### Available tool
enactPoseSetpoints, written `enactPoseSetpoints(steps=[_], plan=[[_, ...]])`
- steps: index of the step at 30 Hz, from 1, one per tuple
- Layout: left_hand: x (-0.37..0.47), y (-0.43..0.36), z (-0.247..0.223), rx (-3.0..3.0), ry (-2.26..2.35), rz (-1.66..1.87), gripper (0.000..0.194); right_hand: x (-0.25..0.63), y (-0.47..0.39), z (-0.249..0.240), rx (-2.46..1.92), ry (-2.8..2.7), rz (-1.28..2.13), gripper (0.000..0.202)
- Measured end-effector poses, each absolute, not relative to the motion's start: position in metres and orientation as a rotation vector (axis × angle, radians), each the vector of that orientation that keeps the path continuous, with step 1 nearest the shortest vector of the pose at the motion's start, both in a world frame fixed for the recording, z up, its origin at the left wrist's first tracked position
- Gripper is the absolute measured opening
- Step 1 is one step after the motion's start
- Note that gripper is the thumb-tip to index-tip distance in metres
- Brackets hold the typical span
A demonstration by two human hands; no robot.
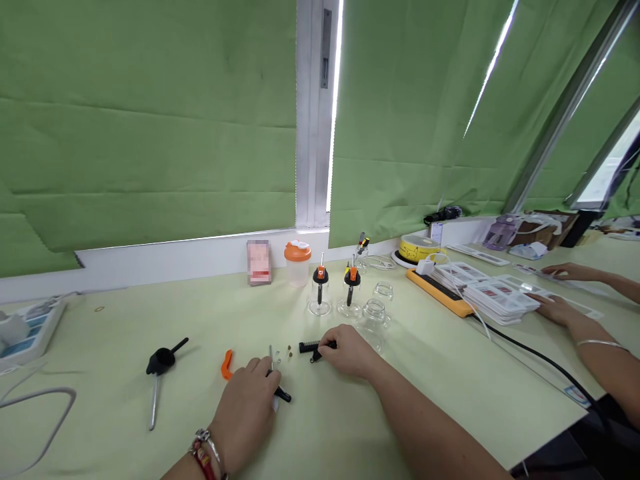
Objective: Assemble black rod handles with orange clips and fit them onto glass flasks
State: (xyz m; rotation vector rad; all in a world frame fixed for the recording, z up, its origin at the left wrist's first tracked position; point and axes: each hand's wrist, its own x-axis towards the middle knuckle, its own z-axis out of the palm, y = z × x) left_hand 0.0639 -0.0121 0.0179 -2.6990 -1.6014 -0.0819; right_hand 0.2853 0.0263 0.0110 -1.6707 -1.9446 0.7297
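Observation:
My left hand (246, 395) is palm down on the table, its fingers curled over a slim black part (283, 395). A thin metal rod (271, 352) shows just beyond its fingertips. My right hand (347, 350) is closed, thumb and fingertips pinched on a small black piece, mostly hidden by the fingers. Touching or close beside that lies a black ribbed part that looks like a spring (310, 347). Tiny brass-coloured bits (289, 353) lie between my hands. An orange curved lever (227, 365) is left of my left hand.
Two glass dispensers with black-orange tops (321, 293) (352, 293) stand ahead, by glass jars (374, 313) and an orange-lidded shaker (298, 263). A black funnel-like part (163, 361) lies left. Right are an orange power strip (440, 293), stacked white frames (500, 299) and another person's hands (555, 308).

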Motion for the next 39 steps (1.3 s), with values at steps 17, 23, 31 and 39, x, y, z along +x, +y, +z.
enactPoseSetpoints(steps=[17, 23, 31, 39], plan=[[0.068, -0.016, 0.020, -2.811, -1.491, -0.117, 0.028, 0.299, 0.025, 0.022, -1.717, -1.840, 0.672, 0.021], [0.067, -0.017, 0.018, -2.809, -1.497, -0.122, 0.026, 0.303, 0.026, 0.019, -1.783, -1.859, 0.706, 0.020], [0.066, -0.016, 0.019, -2.803, -1.499, -0.117, 0.027, 0.304, 0.021, 0.018, -1.658, -1.931, 0.852, 0.013], [0.065, -0.018, 0.019, -2.809, -1.590, -0.095, 0.031, 0.294, 0.023, 0.007, -1.624, -2.112, 0.619, 0.015]])
